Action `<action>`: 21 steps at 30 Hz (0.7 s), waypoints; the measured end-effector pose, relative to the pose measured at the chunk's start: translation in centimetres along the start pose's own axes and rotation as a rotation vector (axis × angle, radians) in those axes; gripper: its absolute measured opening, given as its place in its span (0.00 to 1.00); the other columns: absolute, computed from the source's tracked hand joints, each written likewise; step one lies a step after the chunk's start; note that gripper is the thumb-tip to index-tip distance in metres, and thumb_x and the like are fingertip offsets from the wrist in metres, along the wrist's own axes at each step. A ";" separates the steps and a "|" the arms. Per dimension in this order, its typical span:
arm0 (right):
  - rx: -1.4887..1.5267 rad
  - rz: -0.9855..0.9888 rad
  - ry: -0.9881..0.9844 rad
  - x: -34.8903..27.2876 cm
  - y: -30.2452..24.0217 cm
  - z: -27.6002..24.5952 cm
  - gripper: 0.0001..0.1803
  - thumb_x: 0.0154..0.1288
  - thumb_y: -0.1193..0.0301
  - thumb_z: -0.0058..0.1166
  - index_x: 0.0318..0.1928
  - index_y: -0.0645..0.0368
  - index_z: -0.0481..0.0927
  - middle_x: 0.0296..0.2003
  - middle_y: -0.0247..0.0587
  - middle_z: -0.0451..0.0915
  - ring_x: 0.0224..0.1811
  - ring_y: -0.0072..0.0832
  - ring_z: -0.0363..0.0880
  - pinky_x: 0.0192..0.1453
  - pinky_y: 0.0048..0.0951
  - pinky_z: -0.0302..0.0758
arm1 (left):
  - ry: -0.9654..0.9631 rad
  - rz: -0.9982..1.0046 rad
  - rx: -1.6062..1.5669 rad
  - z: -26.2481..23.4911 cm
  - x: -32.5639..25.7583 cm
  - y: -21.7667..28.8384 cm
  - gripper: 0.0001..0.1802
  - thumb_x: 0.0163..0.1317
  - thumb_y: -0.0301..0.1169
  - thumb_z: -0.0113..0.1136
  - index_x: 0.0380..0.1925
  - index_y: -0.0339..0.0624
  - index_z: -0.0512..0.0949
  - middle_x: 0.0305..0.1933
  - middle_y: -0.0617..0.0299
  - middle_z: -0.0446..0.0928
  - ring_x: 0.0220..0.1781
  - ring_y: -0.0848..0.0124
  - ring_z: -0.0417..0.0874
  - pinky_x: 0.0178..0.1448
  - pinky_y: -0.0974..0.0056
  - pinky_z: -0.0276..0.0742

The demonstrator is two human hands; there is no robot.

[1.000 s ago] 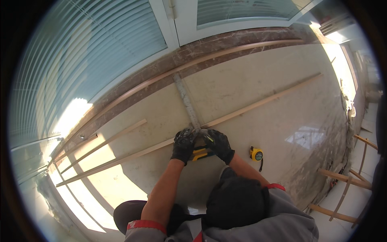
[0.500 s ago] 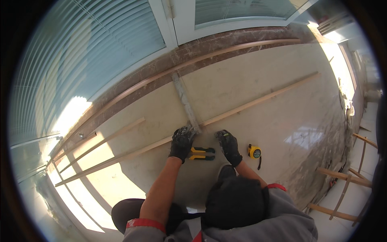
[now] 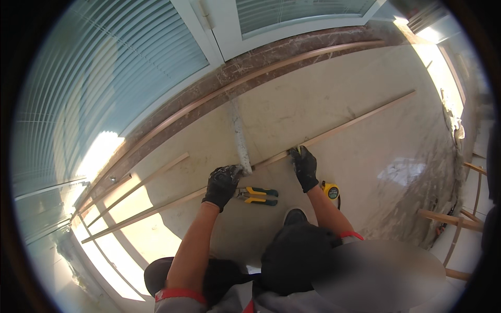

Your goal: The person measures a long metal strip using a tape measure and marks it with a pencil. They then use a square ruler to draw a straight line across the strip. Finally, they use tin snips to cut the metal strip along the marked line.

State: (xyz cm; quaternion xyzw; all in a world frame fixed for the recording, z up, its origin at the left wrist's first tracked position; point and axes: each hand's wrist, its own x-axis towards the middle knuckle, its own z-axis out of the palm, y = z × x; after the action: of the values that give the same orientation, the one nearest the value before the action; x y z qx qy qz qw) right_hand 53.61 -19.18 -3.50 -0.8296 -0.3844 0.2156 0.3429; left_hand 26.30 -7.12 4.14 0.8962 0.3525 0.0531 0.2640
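A long thin wooden strip (image 3: 342, 127) lies slantwise over the floor. A grey-white, smeared flat bar (image 3: 239, 136) meets it, its far end toward the door sill. At the bar's near end is my left hand (image 3: 223, 183) in a black, dusty glove, fingertips closed on that end. My right hand (image 3: 305, 168), also black-gloved, has its fingers closed on the wooden strip right of the bar; a small yellow-green patch shows at its fingertips, too small to name. Hand snips (image 3: 261, 196) with yellow and dark green handles lie beside my left hand. A yellow tape measure (image 3: 330, 190) rests beside my right wrist.
Beyond the floor a copper-coloured strip (image 3: 250, 76) runs along the brown stone sill, below white-framed doors with blinds (image 3: 151, 36). A shorter wooden strip (image 3: 143, 180) lies at left. Wooden pieces (image 3: 443, 219) stand at right. My shoe (image 3: 295, 216) is between my arms.
My right hand has moved forward and right onto the wooden strip. My left hand has shifted left, and the bar's near end has swung left with it. The snips' jaws are now uncovered.
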 end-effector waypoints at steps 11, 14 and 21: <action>-0.006 -0.221 -0.159 1.1 -0.7 0.9 0.17 0.67 0.60 0.59 0.49 0.58 0.81 0.37 0.49 0.85 0.38 0.43 0.84 0.43 0.42 0.79 | -0.276 0.270 0.543 -11.6 4.6 -0.9 0.22 0.54 0.20 0.54 0.51 0.41 0.78 0.47 0.53 0.81 0.51 0.56 0.79 0.62 0.54 0.72; 0.314 0.081 -0.119 0.3 -1.5 1.5 0.10 0.68 0.65 0.59 0.43 0.57 0.81 0.29 0.40 0.82 0.31 0.33 0.81 0.37 0.34 0.76 | -0.358 0.294 0.580 -13.6 5.6 -0.9 0.26 0.54 0.19 0.53 0.56 0.43 0.77 0.48 0.55 0.81 0.52 0.57 0.80 0.64 0.54 0.70; 1.288 0.541 0.078 -0.7 1.7 3.2 0.05 0.67 0.73 0.59 0.42 0.55 0.79 0.24 0.23 0.74 0.20 0.14 0.67 0.21 0.21 0.63 | -0.355 0.252 0.543 -13.9 2.4 -3.3 0.27 0.56 0.18 0.52 0.58 0.47 0.76 0.50 0.58 0.81 0.54 0.59 0.80 0.66 0.55 0.67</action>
State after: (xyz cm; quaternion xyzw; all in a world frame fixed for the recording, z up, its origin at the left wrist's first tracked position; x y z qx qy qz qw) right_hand 52.04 -19.18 -6.86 -0.5350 0.0526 0.4483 0.7142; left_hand 22.21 2.52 14.11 0.9655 0.1887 -0.1672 0.0646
